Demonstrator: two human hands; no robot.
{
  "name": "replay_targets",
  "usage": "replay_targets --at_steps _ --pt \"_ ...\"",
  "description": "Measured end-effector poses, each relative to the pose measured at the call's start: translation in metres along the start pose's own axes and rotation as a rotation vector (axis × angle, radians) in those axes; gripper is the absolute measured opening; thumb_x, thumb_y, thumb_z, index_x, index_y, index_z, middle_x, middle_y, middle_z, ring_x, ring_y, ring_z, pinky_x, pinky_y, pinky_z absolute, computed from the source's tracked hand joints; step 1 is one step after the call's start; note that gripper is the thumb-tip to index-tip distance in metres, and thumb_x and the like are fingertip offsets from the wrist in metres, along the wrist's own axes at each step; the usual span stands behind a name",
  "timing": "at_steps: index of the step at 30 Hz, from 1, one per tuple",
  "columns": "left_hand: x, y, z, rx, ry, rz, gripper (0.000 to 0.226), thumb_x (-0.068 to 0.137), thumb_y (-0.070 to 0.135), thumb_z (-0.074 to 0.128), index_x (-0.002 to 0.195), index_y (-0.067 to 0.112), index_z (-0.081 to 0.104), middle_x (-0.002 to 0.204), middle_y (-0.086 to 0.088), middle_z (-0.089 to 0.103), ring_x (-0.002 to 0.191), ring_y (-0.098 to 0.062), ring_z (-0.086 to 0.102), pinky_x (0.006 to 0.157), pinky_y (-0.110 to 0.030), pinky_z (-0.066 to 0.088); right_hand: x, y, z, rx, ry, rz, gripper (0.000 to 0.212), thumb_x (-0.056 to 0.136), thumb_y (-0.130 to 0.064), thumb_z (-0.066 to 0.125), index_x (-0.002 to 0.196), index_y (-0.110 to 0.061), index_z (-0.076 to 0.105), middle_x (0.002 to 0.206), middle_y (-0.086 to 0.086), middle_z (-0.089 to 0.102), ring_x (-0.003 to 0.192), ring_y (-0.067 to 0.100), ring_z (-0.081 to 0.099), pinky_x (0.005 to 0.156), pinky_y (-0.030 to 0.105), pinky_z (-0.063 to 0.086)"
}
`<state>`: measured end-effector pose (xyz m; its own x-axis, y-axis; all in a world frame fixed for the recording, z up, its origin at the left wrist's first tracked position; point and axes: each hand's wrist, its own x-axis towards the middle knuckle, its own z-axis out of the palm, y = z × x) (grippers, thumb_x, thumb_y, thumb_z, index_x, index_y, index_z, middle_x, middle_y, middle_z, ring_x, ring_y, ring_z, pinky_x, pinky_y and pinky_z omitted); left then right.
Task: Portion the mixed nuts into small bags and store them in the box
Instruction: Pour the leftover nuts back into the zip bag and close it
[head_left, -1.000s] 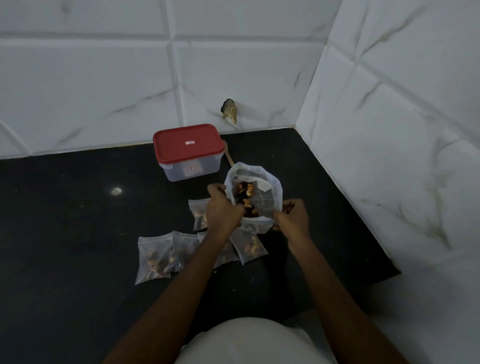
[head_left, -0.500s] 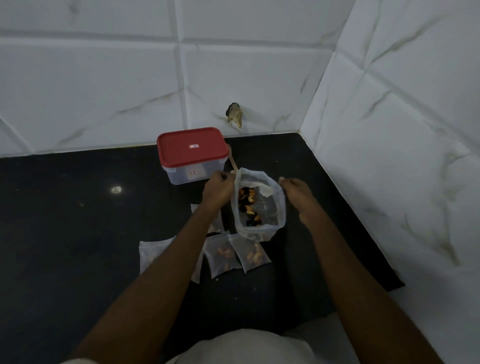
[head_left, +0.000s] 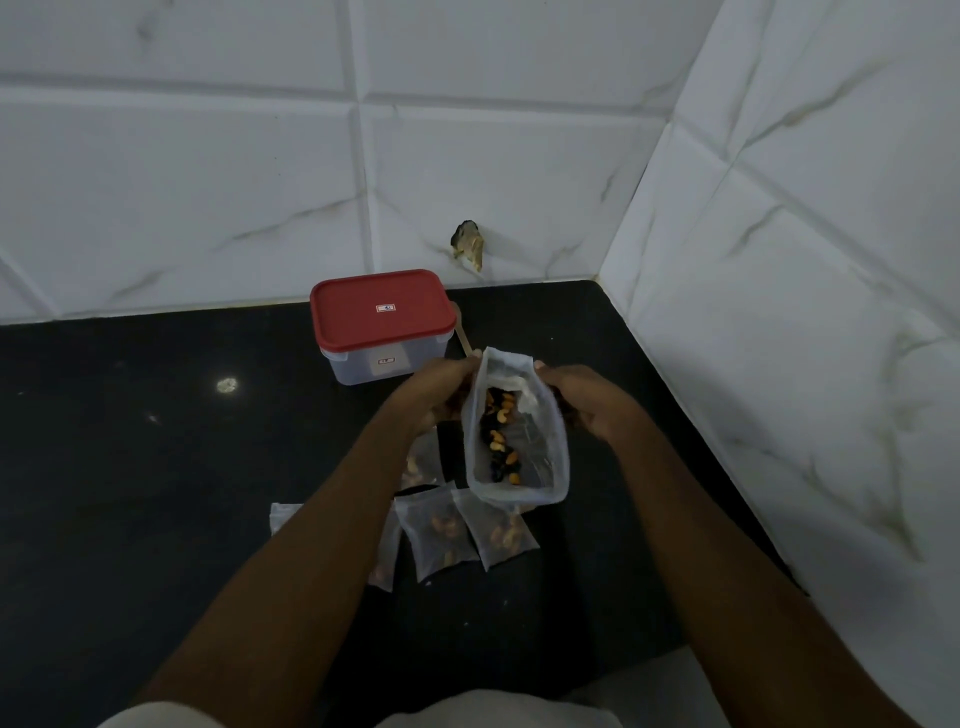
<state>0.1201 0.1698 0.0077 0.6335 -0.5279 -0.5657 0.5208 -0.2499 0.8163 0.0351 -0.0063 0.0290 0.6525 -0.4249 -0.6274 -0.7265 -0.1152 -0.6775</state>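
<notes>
Supply bag (head_left: 540, 457) of mixed nuts, clear plastic, held upright just in front of the box (head_left: 382, 364) and slightly to its right, mouth uppermost. Nuts (head_left: 500, 436) lie in a loose column down its inner left side; the rest of the bag looks slack. Left hand (head_left: 441, 389) pinches the left edge of the mouth and right hand (head_left: 582, 402) the right edge, fingers of both curled onto the plastic, so that the mouth is drawn into a narrow slot. Whether the bag's base rests on the table (head_left: 156, 493) or hangs just above it cannot be told. Small bags (head_left: 444, 530), several, filled and lying flat, sit further in front of the box than the supply bag, side by side, some overlapping; the left forearm hides part of the row. Box: translucent body, red lid (head_left: 379, 306) seated on it. Thin wooden handle (head_left: 463, 338) just beside the box's right end.

Step in hand, as judged: portioning looks largely done, and the supply bag is to be closed or set aside before the small bags go into the box. To do it well, keep the mouth higher than the nuts with both edges level; press the edges together from one end to the other; set the bag down to the right of the box, off the small bags; then free a hand for the lid.
</notes>
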Motion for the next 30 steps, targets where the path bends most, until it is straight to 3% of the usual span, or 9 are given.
replay_targets --at_steps 5,7,10,14,18,20,22,25,30 --pt "0.002 0.002 -0.006 -0.043 -0.094 -0.028 0.036 0.093 0.038 0.063 0.111 0.007 0.067 0.106 -0.016 0.068 0.098 -0.029 0.063 0.094 -0.045 0.053 0.004 0.016 -0.009 0.193 -0.147 -0.184 0.036 0.097 -0.031 0.060 0.119 -0.004 0.066 0.110 0.017 0.069 0.097 0.025 0.066 0.081 0.035 0.056" --pt "0.003 0.000 -0.007 -0.034 -0.092 0.001 0.028 0.091 0.031 0.066 0.107 0.007 0.067 0.107 -0.016 0.067 0.096 -0.029 0.063 0.096 -0.047 0.051 0.004 0.016 -0.008 0.212 -0.147 -0.212 0.033 0.096 -0.029 0.060 0.118 -0.005 0.067 0.107 0.016 0.070 0.095 0.024 0.067 0.077 0.033 0.055" --pt "0.001 0.000 -0.007 -0.051 -0.096 0.034 0.015 0.088 0.022 0.070 0.097 0.009 0.069 0.098 -0.014 0.070 0.086 -0.025 0.064 0.086 -0.041 0.054 0.001 0.012 -0.007 0.214 -0.161 -0.241 0.026 0.095 -0.027 0.062 0.109 -0.006 0.070 0.097 0.013 0.072 0.085 0.021 0.069 0.067 0.029 0.056" --pt "-0.003 0.003 -0.013 -0.005 -0.041 0.093 0.016 0.085 0.006 0.070 0.101 0.008 0.071 0.103 -0.012 0.069 0.093 -0.025 0.065 0.083 -0.038 0.057 -0.004 0.006 -0.011 0.091 -0.152 -0.331 0.019 0.090 -0.014 0.068 0.105 -0.003 0.068 0.089 0.008 0.070 0.075 0.015 0.067 0.059 0.021 0.055" --pt "-0.004 0.002 -0.011 0.399 0.177 0.428 0.020 0.088 0.005 0.067 0.105 0.012 0.072 0.096 0.010 0.063 0.083 -0.002 0.059 0.065 -0.011 0.048 0.005 0.004 -0.010 -0.150 0.039 -0.524 0.015 0.080 -0.005 0.075 0.086 -0.017 0.069 0.083 0.001 0.069 0.076 0.012 0.064 0.068 0.025 0.053" --pt "-0.001 -0.002 -0.004 0.670 0.329 0.619 0.017 0.090 0.011 0.066 0.104 0.017 0.074 0.093 0.013 0.063 0.078 0.003 0.056 0.065 -0.008 0.043 0.012 0.006 -0.005 -0.282 0.209 -0.620 0.015 0.081 -0.010 0.075 0.084 -0.021 0.066 0.082 -0.004 0.066 0.076 0.009 0.062 0.070 0.023 0.050" --pt "0.001 -0.007 0.001 0.778 0.398 0.702 0.017 0.092 0.018 0.064 0.105 0.021 0.073 0.096 0.011 0.067 0.082 0.000 0.057 0.069 -0.015 0.041 0.016 0.011 0.001 -0.356 0.376 -0.683 0.013 0.085 -0.014 0.072 0.087 -0.022 0.062 0.084 -0.006 0.063 0.080 0.008 0.060 0.073 0.023 0.050" --pt "-0.001 -0.011 0.003 0.745 0.397 0.660 0.021 0.095 0.030 0.061 0.112 0.019 0.066 0.097 0.006 0.065 0.088 -0.008 0.060 0.071 -0.020 0.041 0.017 0.020 0.003 -0.267 0.417 -0.645 0.010 0.089 -0.020 0.068 0.097 -0.020 0.062 0.092 -0.005 0.064 0.087 0.010 0.061 0.078 0.028 0.052" --pt "-0.015 -0.021 -0.015 0.592 0.176 0.383 0.025 0.092 0.036 0.064 0.108 0.018 0.059 0.098 0.002 0.063 0.089 -0.016 0.064 0.080 -0.037 0.057 0.002 0.041 -0.008 0.006 0.227 -0.448 0.033 0.088 -0.035 0.071 0.116 -0.020 0.059 0.106 -0.003 0.064 0.095 0.013 0.063 0.075 0.030 0.054"
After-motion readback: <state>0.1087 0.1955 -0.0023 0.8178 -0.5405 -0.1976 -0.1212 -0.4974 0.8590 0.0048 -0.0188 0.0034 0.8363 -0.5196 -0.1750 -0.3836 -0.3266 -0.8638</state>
